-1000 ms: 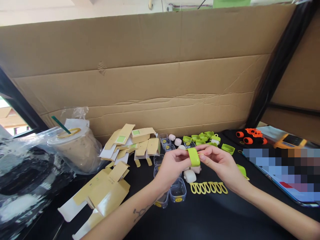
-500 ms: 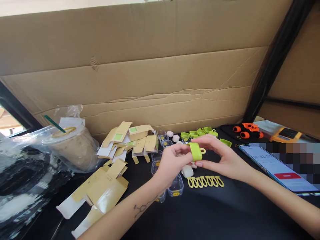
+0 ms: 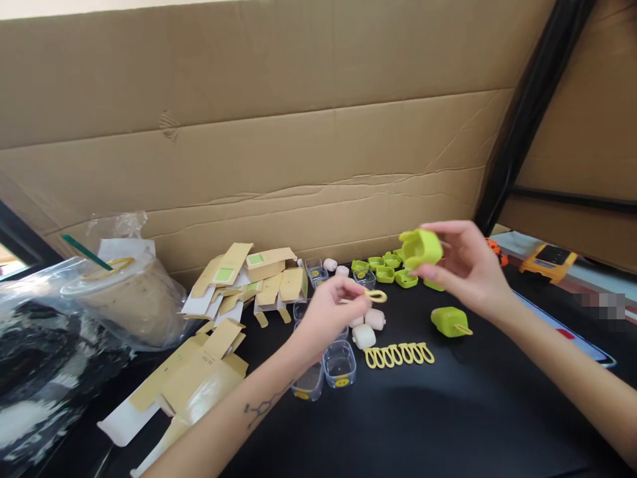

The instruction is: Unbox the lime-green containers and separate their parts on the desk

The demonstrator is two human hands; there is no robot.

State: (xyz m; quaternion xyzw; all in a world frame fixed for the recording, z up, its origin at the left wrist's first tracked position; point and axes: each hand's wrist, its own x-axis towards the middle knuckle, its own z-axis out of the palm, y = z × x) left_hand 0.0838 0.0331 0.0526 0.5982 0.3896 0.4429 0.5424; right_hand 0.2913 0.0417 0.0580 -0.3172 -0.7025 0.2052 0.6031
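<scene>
My right hand (image 3: 468, 269) holds a lime green silicone case (image 3: 421, 249) lifted above the black table. My left hand (image 3: 326, 315) pinches a small yellow loop strap (image 3: 375, 296) just above the table, left of and below the case. Under my hands lie a row of yellow loop straps (image 3: 398, 354), white earbud cases (image 3: 363, 336), and a green case with a strap (image 3: 449, 321). Several more green case parts (image 3: 381, 271) sit behind.
Clear plastic boxes (image 3: 339, 363) stand near my left wrist. Flat kraft cartons (image 3: 243, 279) pile at left, by an iced drink in a plastic bag (image 3: 117, 299). A phone (image 3: 572, 325) lies at right. A cardboard wall (image 3: 318, 166) backs the table.
My hands were together on the green case. They have now parted: the right hand lifted the case up and right, the left hand holds a yellow strap. The view shifted right.
</scene>
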